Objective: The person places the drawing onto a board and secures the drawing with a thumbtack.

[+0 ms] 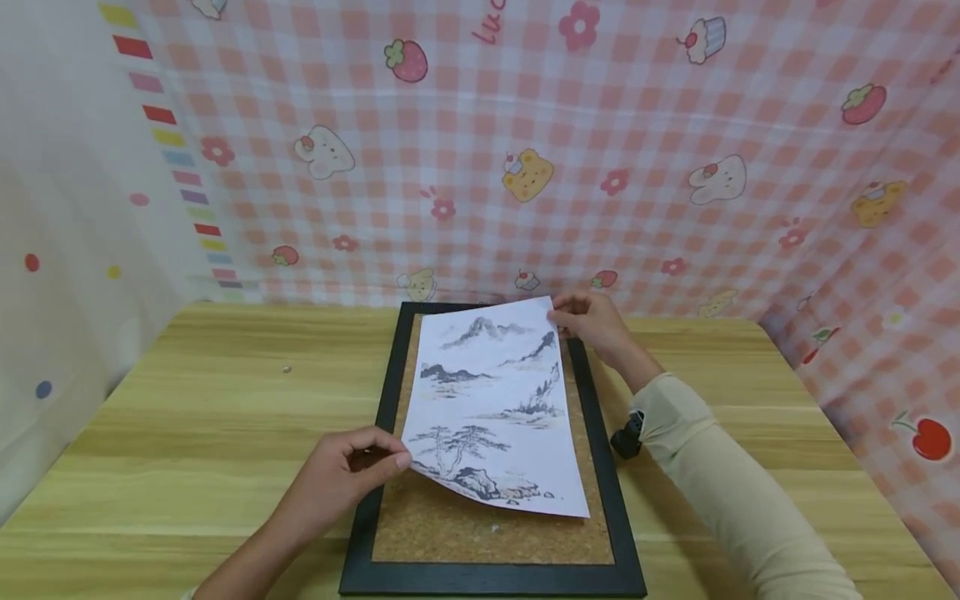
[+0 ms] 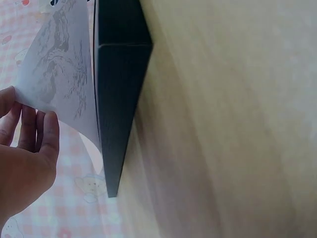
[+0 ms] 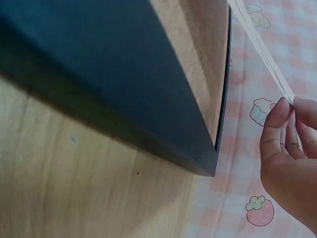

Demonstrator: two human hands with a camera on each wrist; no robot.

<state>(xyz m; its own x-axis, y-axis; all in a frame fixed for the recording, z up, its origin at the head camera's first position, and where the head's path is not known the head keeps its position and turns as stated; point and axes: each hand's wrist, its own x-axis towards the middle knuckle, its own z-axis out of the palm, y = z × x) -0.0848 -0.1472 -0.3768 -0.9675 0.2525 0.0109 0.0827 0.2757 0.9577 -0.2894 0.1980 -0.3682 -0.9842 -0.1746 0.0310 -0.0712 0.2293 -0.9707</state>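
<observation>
Beige sleeve (image 1: 727, 475) fabric covers the right arm and fills the lower right of the head view, with a small black device (image 1: 628, 435) at its cuff. At centre, 2 hands hold 1 white sheet printed with an ink-wash landscape (image 1: 487, 400) above a black-framed corkboard (image 1: 493, 579). Left of centre in the lower half, the left hand (image 1: 341, 475) pinches the sheet's lower-left corner between thumb and fingers, curling that edge upward. Right of centre, the right hand (image 1: 596, 325) pinches the upper-right corner; the right wrist view shows that corner raised off the board. Whether the sheet's lower-right corner touches the cork is unclear. Under the board, a wood-grain table (image 1: 225, 458) spans the lower half; behind, pink gingham cloth (image 1: 465, 125) with cartoon prints fills the top.
</observation>
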